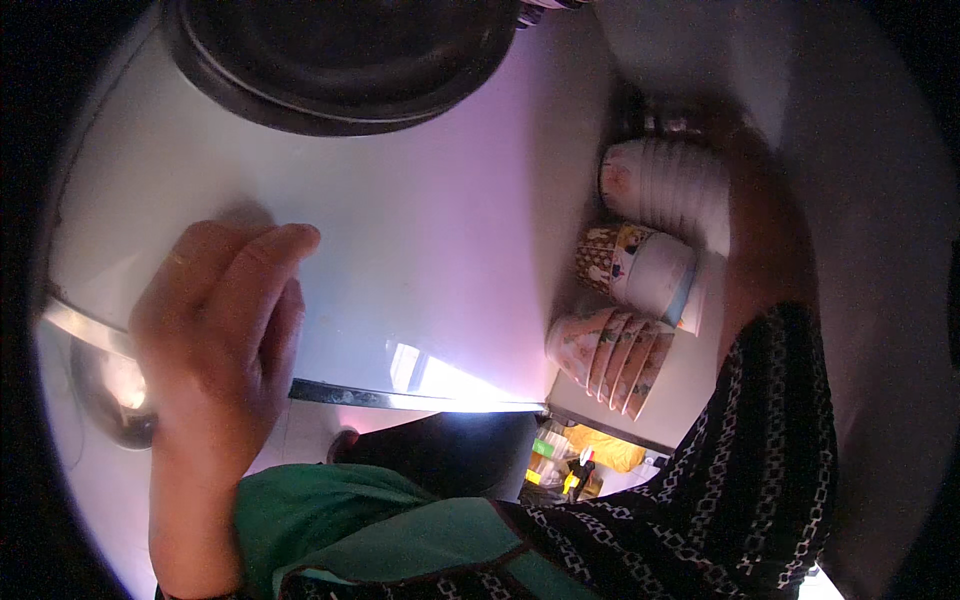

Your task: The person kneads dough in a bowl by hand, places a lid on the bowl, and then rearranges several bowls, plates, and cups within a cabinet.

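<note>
My left hand (225, 310) is at the left over the glossy white surface (400, 220), its fingers curled in and the thumb alongside them. Nothing shows in it. On the right, my right arm (770, 240) stretches forward past several stacks of cups, and my right hand (705, 118) ends in shadow at the far end, its fingers too dark to make out. Nearest to it lies a stack of pale cups (665, 180) on its side. Nearer me are a brown-patterned cup with a white one (635, 265) and a stack of flowered paper cups (612, 360).
A dark round pan or lid (345, 55) sits at the far edge of the white surface. A shiny metal bowl-like piece (110, 390) is by my left wrist. Below the cups, yellow items and containers (585, 460) show. A grey wall (870, 300) rises at the right.
</note>
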{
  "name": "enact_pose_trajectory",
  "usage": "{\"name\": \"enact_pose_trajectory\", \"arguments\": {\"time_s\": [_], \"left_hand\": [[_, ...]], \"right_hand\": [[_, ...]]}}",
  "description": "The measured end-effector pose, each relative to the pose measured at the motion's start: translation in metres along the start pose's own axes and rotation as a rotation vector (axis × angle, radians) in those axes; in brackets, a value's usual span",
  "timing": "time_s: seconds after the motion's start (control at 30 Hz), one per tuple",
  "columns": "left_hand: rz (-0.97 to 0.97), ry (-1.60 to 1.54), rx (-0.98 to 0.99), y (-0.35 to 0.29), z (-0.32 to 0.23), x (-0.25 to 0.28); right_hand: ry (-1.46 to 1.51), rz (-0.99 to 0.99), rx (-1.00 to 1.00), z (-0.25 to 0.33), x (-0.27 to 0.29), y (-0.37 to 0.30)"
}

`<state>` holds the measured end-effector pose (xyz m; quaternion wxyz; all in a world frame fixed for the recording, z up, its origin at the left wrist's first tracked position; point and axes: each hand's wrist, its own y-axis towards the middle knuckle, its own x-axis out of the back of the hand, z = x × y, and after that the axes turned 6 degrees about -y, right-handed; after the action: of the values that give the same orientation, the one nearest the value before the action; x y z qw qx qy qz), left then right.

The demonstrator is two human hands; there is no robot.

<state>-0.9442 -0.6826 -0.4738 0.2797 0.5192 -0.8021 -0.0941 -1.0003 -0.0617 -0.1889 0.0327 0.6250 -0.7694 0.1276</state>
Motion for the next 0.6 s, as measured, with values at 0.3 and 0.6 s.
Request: {"name": "enact_pose_trajectory", "arguments": {"time_s": [0.3, 0.6], "left_hand": [[-0.037, 0.062, -0.041, -0.001, -0.005, 0.001], [-0.046, 0.054, -0.034, -0.001, -0.005, 0.001]], "right_hand": [[0.073, -0.064, 0.020, -0.019, -0.003, -0.014], [1.055, -0.052, -0.491, -0.014, -0.003, -0.050]]}}
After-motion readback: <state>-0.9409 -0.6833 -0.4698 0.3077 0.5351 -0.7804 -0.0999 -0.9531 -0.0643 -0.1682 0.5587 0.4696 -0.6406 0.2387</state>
